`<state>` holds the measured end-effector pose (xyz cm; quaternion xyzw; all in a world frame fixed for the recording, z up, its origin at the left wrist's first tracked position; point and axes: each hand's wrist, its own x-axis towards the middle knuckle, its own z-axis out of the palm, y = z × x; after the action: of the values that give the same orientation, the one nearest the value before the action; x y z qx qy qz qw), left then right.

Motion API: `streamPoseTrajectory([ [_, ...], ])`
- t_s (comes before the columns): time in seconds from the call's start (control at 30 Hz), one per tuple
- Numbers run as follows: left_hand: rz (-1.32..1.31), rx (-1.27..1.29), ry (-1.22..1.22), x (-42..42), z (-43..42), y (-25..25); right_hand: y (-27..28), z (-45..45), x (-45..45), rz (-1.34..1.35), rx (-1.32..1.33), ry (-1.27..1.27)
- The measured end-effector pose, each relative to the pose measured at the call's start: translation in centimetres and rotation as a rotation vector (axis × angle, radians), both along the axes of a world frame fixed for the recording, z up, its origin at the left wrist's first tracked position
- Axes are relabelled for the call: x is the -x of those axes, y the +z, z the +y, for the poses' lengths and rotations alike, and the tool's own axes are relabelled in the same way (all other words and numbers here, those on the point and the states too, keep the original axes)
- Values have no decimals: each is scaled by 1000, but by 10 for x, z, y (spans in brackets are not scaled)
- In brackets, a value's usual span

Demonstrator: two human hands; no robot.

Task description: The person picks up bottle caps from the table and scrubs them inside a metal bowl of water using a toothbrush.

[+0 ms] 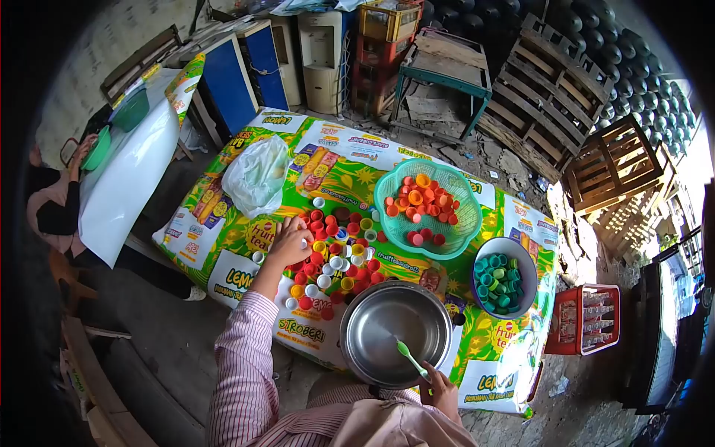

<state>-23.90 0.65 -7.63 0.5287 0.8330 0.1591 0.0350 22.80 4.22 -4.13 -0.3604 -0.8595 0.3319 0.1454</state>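
My left hand reaches into a spread of loose plastic bottle caps in red, white and yellow. Its fingers are curled in, with a small white cap showing at the fingertips. In my right hand is a green and white toothbrush, gripped by its handle, its head slanting over the steel pot. The pot stands at the table's near edge, in front of my body. Part of the right fingers is hidden by the angle.
A mint plastic basket holds orange and red caps. Green caps fill a bowl at the right. A clear plastic bag lies at the left. Beyond stand pallets and a red crate. Another person handles a green basin.
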Motion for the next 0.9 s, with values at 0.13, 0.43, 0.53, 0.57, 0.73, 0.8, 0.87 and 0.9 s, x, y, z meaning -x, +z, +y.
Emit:
streamPoseTrajectory([
  [0.13,-10,-65,35,2,0,-11,4,-1,3,8,-19,-10],
  [0.43,-821,-543,97,-6,-19,6,8,2,0,65,-16,-29],
  [0.53,-870,-665,30,-44,-24,17,20,9,1,123,-3,-91],
  [0.57,-739,-679,-1,-67,-22,26,19,13,0,159,-35,-102],
  [0.73,-592,-353,-221,-179,-24,58,20,23,-5,220,-91,-143],
  [0.8,-551,-295,-307,-210,-15,40,20,24,-8,210,-88,-151],
  [0.87,-493,-145,-341,-233,-9,21,18,22,-12,222,-90,-157],
  [0.9,-503,-87,-362,-239,-5,9,17,21,-14,218,-90,-156],
])
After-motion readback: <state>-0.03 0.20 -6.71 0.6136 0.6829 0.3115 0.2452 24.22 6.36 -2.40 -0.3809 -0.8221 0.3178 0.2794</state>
